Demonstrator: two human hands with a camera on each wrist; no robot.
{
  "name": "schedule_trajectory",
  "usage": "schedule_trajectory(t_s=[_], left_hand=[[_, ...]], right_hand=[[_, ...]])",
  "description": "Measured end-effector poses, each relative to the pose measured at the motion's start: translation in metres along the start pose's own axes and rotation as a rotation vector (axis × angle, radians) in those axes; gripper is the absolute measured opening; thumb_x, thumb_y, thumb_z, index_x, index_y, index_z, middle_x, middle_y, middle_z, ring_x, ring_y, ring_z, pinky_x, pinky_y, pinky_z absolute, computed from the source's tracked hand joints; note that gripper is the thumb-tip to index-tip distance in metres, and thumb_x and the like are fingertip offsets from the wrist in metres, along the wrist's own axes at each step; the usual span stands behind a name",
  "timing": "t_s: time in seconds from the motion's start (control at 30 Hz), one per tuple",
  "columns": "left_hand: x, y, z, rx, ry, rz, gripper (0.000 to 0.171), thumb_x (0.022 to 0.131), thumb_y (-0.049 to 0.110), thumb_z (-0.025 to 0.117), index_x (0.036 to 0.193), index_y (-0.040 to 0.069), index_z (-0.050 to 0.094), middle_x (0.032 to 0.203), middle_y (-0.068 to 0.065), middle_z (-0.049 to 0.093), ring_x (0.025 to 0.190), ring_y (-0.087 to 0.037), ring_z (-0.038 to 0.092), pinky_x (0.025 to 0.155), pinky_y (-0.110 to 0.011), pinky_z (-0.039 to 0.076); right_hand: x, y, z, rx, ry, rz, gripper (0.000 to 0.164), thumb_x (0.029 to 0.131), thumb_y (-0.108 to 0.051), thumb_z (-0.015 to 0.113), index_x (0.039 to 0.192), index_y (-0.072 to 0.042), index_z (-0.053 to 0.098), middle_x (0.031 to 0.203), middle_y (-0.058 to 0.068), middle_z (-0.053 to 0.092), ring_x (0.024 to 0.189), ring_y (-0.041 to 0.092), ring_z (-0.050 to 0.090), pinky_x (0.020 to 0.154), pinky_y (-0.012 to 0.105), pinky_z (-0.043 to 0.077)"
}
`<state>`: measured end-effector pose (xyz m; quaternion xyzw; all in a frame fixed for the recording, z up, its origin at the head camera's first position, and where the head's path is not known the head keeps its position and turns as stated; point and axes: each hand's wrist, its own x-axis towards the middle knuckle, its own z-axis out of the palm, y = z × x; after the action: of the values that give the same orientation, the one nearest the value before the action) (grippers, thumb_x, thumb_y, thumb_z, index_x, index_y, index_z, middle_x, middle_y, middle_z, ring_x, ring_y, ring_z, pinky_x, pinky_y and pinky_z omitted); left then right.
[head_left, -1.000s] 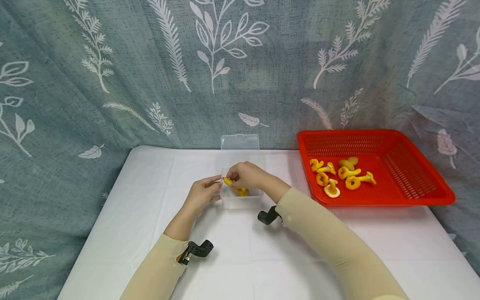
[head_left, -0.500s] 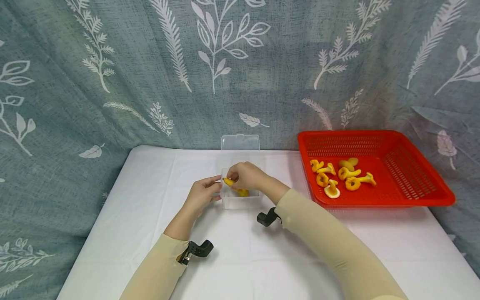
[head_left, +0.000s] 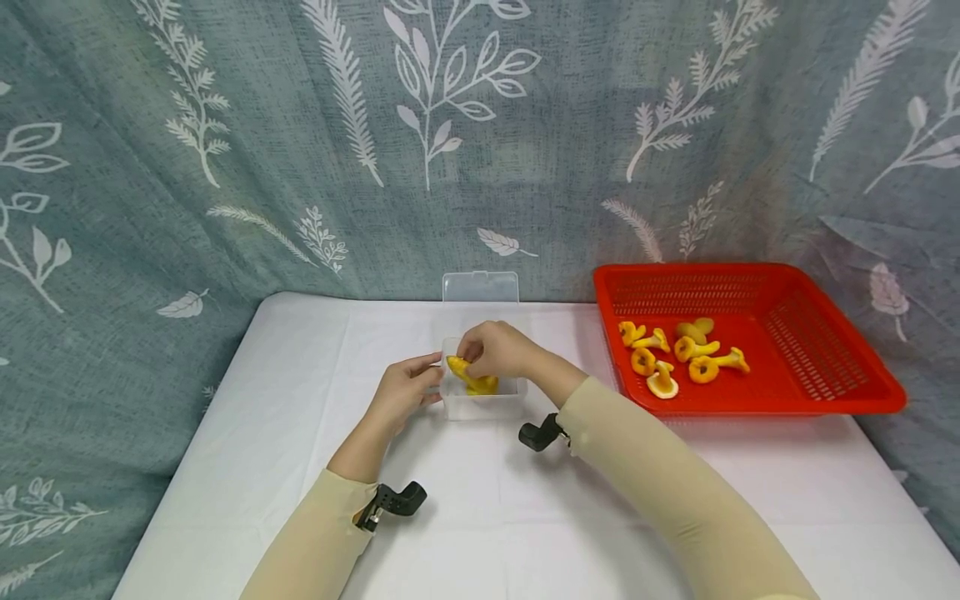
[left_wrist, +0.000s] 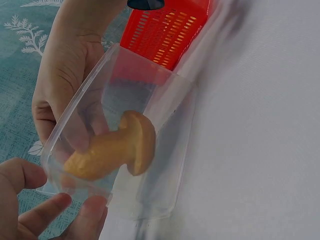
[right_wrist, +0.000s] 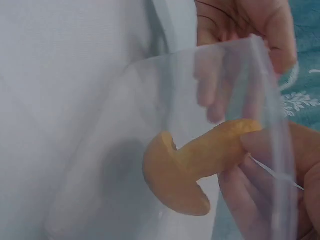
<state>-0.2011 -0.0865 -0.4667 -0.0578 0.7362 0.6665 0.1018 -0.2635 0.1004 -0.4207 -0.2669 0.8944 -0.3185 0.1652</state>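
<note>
A clear plastic box (head_left: 486,407) stands on the white table with its hinged lid (head_left: 480,287) raised at the back. Inside its walls my right hand (head_left: 495,350) pinches a yellow mushroom (head_left: 480,384) by the stem. Through the clear wall in the right wrist view, the mushroom (right_wrist: 175,175) lies tilted, cap away from the fingers. My left hand (head_left: 405,387) touches the box's left side with spread, lightly bent fingers. The left wrist view has these fingertips (left_wrist: 92,207) at the box's end, close to the stem of the mushroom (left_wrist: 112,150).
At the right stands a red perforated basket (head_left: 817,354). Several yellow mushrooms (head_left: 705,369) and a few brownish, rounded pieces (head_left: 693,331) lie in its left half. Behind the table hangs a blue-green curtain (head_left: 555,208) with white leaf patterns. Each wrist carries a black camera mount (head_left: 401,498).
The right hand has shifted very slightly, and more of the yellow mushroom shows beneath its fingers. The left hand stays at the box's side.
</note>
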Motion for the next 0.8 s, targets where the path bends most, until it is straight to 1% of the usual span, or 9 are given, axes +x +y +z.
schedule_trajectory(t_s=[0.1, 0.2, 0.4, 0.57, 0.7, 0.8], left_hand=[[0.0, 0.0, 0.0, 0.001, -0.011, -0.002, 0.039, 0.087, 0.02, 0.06, 0.125, 0.011, 0.058, 0.123, -0.01, 0.057, 0.108, -0.027, 0.055, 0.075, -0.03, 0.056], [0.0, 0.0, 0.0, -0.002, -0.018, -0.002, 0.041, 0.088, 0.02, 0.059, 0.127, 0.009, 0.056, 0.124, -0.013, 0.056, 0.109, -0.029, 0.054, 0.075, -0.031, 0.056], [0.0, 0.001, 0.0, -0.001, -0.004, -0.018, 0.042, 0.087, 0.022, 0.062, 0.126, 0.009, 0.057, 0.119, -0.009, 0.058, 0.108, -0.027, 0.055, 0.074, -0.029, 0.056], [0.0, 0.0, 0.0, -0.007, -0.003, -0.018, 0.041, 0.087, 0.021, 0.062, 0.126, 0.009, 0.057, 0.118, -0.008, 0.058, 0.107, -0.028, 0.056, 0.074, -0.028, 0.056], [-0.001, 0.0, -0.001, -0.014, -0.021, -0.007, 0.042, 0.088, 0.021, 0.061, 0.127, 0.008, 0.056, 0.122, -0.011, 0.056, 0.109, -0.03, 0.054, 0.076, -0.029, 0.056], [-0.001, 0.0, -0.002, -0.017, -0.03, 0.0, 0.042, 0.088, 0.021, 0.061, 0.127, 0.007, 0.055, 0.125, -0.013, 0.054, 0.111, -0.03, 0.053, 0.077, -0.029, 0.056]], right_hand=[[-0.003, 0.001, -0.008, 0.054, 0.008, 0.009, 0.017, 0.074, -0.01, 0.073, 0.088, -0.015, 0.069, 0.082, -0.005, 0.066, 0.078, 0.01, 0.061, 0.065, 0.023, 0.054], [-0.009, -0.001, -0.02, 0.131, 0.01, 0.011, 0.016, 0.075, -0.009, 0.072, 0.09, -0.015, 0.068, 0.085, -0.003, 0.067, 0.08, 0.013, 0.062, 0.068, 0.026, 0.055], [-0.027, -0.007, -0.047, 0.235, 0.013, -0.013, 0.016, 0.078, -0.01, 0.071, 0.094, -0.012, 0.068, 0.09, 0.002, 0.067, 0.084, 0.017, 0.063, 0.072, 0.03, 0.056], [-0.048, -0.015, -0.07, 0.276, 0.027, -0.043, 0.02, 0.079, -0.012, 0.072, 0.098, -0.009, 0.067, 0.094, 0.005, 0.066, 0.087, 0.02, 0.062, 0.074, 0.032, 0.056], [-0.067, -0.019, -0.09, 0.296, 0.051, -0.02, 0.023, 0.078, -0.014, 0.073, 0.1, -0.009, 0.067, 0.097, 0.006, 0.066, 0.089, 0.021, 0.062, 0.077, 0.033, 0.055], [-0.082, -0.019, -0.104, 0.296, 0.084, 0.007, 0.026, 0.076, -0.016, 0.075, 0.101, -0.01, 0.067, 0.099, 0.006, 0.066, 0.091, 0.021, 0.062, 0.078, 0.033, 0.055]])
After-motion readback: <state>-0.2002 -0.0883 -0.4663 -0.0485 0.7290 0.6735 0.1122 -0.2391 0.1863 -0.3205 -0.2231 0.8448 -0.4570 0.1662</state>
